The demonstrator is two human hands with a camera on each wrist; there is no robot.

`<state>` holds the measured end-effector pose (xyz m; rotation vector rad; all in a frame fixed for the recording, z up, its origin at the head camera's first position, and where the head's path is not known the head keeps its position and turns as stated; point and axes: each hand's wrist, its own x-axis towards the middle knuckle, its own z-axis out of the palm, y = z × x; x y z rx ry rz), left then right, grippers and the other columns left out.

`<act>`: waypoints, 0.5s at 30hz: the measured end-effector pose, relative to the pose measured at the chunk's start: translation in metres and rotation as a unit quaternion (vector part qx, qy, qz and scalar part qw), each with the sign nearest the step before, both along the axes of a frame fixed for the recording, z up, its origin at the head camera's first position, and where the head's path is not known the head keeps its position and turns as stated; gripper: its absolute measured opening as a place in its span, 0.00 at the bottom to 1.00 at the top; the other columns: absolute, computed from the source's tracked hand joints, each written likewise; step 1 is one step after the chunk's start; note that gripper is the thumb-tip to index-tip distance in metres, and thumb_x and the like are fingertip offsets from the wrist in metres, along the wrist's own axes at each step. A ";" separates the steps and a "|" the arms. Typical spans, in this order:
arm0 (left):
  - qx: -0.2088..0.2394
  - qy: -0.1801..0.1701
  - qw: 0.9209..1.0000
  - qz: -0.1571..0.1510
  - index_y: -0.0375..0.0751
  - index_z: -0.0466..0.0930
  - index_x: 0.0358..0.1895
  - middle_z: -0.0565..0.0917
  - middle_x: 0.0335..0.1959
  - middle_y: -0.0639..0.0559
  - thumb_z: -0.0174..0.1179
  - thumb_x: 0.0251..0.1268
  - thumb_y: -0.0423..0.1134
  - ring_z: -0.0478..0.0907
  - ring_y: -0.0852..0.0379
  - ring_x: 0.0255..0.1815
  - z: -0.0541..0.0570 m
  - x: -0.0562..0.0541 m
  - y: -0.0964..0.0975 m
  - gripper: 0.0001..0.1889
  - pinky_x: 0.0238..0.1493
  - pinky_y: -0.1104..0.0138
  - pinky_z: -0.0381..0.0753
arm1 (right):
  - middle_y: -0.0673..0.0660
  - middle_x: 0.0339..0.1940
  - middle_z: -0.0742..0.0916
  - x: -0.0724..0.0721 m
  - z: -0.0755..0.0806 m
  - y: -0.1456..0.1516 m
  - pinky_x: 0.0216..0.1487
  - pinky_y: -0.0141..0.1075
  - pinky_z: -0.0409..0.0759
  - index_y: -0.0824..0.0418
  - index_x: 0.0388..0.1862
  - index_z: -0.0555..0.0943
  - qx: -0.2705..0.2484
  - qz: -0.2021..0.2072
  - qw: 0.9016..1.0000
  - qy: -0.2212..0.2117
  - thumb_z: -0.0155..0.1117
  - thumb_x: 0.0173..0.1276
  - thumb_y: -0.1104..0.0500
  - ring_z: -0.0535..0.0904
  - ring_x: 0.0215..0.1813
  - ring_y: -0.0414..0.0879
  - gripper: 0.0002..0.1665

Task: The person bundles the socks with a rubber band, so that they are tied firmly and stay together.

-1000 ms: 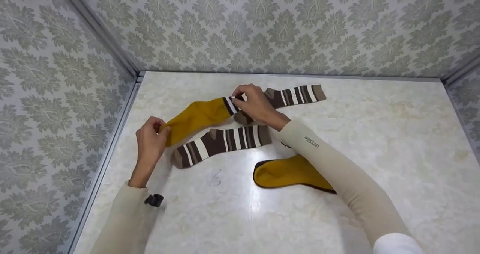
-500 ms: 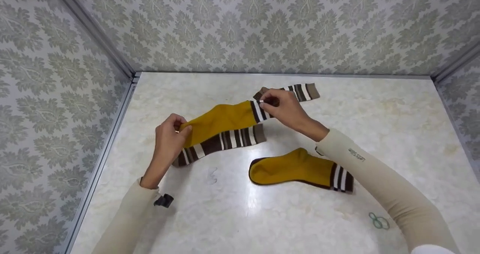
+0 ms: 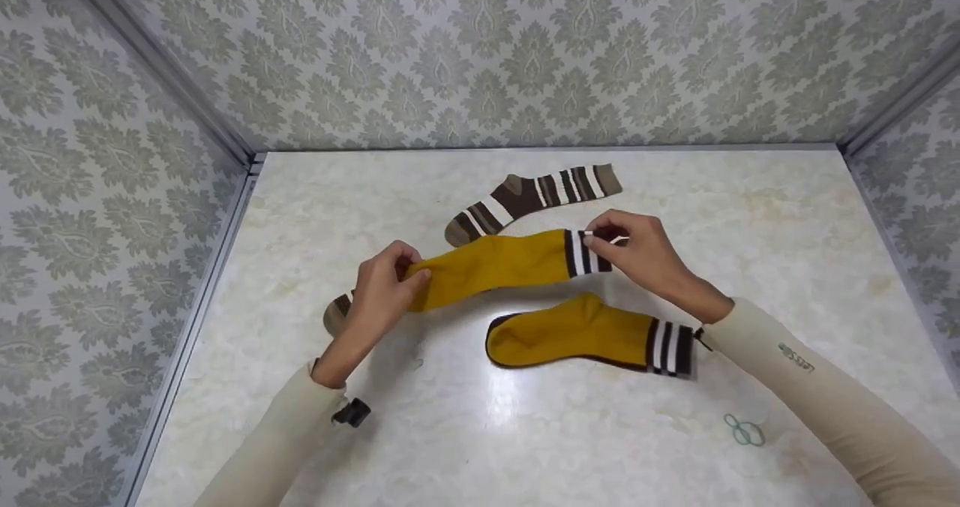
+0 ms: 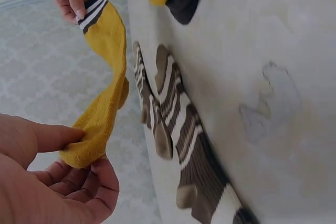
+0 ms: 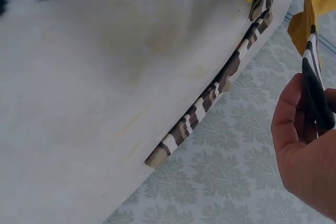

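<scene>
My left hand (image 3: 385, 283) pinches the toe of a mustard sock (image 3: 499, 263) between thumb and fingers. At the other end my right hand (image 3: 641, 250) pinches its cuff, banded in dark brown and white. The sock stretches nearly level between both hands above the table, as the left wrist view (image 4: 105, 108) also shows. Just below it in the head view lies a matching mustard sock (image 3: 562, 336), toe to the left, with a dark edge showing beneath it. A brown striped sock (image 3: 529, 196) lies behind. Of a second striped sock (image 3: 337, 314), only the toe shows past my left hand.
The pale marbled table (image 3: 465, 447) meets a patterned back wall (image 3: 495, 57) and a side wall (image 3: 82, 252) at left. Green looped marks (image 3: 745, 430) are on the tabletop at right. A black clip (image 3: 352, 412) sits at my left sleeve.
Both hands have carried the mustard sock right and nearer to me, off the far striped sock and over the near one. The lying mustard sock's cuff has come out from under my right sleeve.
</scene>
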<state>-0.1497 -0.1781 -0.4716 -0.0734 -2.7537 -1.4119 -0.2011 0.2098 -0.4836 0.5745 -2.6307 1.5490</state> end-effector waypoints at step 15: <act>0.023 0.005 0.997 -0.078 0.37 0.81 0.40 0.85 0.34 0.47 0.72 0.68 0.25 0.80 0.51 0.37 -0.007 0.018 0.044 0.08 0.42 0.62 0.80 | 0.56 0.44 0.91 0.057 -0.012 0.066 0.48 0.27 0.82 0.60 0.49 0.91 0.010 -0.064 0.997 -0.040 0.74 0.79 0.61 0.85 0.45 0.42 0.05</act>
